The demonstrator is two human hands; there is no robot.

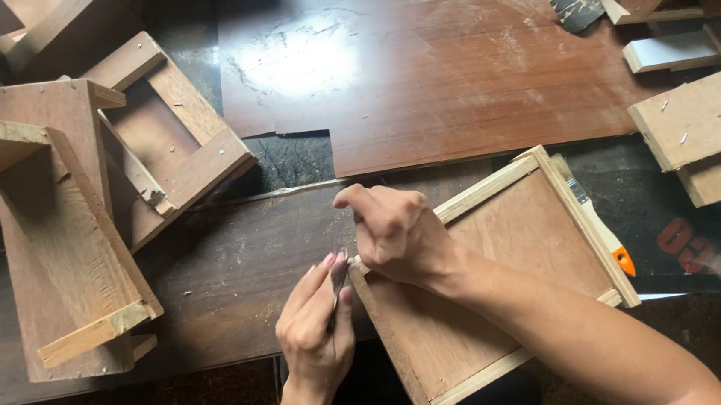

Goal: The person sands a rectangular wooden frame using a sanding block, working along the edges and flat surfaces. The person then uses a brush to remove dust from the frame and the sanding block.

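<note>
A shallow wooden tray with a plywood bottom and pale strip frame (541, 214) lies tilted on the workbench in front of me. My right hand (393, 230) rests fisted on its near-left corner, fingers curled over the frame. My left hand (314, 326) is just left of that corner, pinching a small thin dark tool or nail (336, 286) against the frame's edge. What the tool is cannot be told.
A large reddish plywood sheet (469, 57) covers the bench's far side. Wooden box frames (62, 226) stand at the left. Offcuts with nails (697, 116) pile up at the right. A paintbrush with an orange handle end (598, 227) lies beside the tray.
</note>
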